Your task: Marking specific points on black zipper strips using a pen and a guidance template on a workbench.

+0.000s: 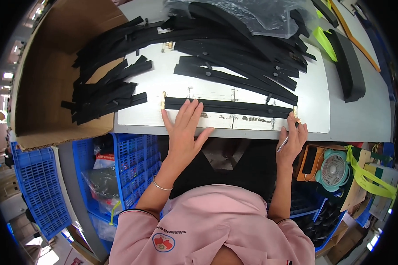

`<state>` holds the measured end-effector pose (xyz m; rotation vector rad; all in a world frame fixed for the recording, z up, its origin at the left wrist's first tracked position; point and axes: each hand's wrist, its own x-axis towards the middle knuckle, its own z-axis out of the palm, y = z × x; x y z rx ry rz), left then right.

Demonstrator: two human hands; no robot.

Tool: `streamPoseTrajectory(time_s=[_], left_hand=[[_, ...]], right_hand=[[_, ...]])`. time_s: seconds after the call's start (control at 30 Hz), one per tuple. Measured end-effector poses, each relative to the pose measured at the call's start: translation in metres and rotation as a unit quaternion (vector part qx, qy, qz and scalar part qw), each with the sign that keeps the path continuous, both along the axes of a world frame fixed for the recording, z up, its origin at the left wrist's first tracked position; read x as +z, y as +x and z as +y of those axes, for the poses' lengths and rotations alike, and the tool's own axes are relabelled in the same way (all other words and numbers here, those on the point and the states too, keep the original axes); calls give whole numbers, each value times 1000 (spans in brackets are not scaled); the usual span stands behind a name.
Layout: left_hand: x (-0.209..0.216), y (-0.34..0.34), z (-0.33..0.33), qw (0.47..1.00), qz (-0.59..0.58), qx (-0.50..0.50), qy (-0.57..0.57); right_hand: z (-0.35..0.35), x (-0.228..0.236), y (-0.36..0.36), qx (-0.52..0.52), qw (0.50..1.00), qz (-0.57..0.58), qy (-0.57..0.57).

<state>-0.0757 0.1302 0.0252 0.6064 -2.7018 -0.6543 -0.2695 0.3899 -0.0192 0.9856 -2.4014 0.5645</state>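
Note:
A black zipper strip [234, 107] lies straight across the marked white board [315, 88], between small tan tabs at its two ends. My left hand [183, 130] rests on its left part, fingers spread and fingertips touching the strip. At the right end, my right hand [292, 143] holds a slim silver pen [284, 142]; its fingertips are beside the strip's end, and the pen's tip is hard to make out. Beyond the strip, more black zipper strips [234, 55] lie in a loose pile, some with pullers showing.
Left of the board stands an open cardboard box [44, 70], with more zipper strips [106, 95] hanging over its edge. Clear plastic bagging [269, 20] lies at the back. A long black block [347, 70] sits at right. Below the table are blue crates [137, 172] and a green fan [334, 171].

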Motion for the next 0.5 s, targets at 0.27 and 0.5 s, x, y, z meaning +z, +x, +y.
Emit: streamPoseTrajectory(time_s=[0.27, 0.5], left_hand=[[-16, 27, -21, 998, 22, 58, -25], [-21, 23, -20, 996, 56, 54, -54]], right_hand=[[-5, 17, 1, -13, 999, -1, 42], [-77, 64, 24, 83, 965, -199, -150]])
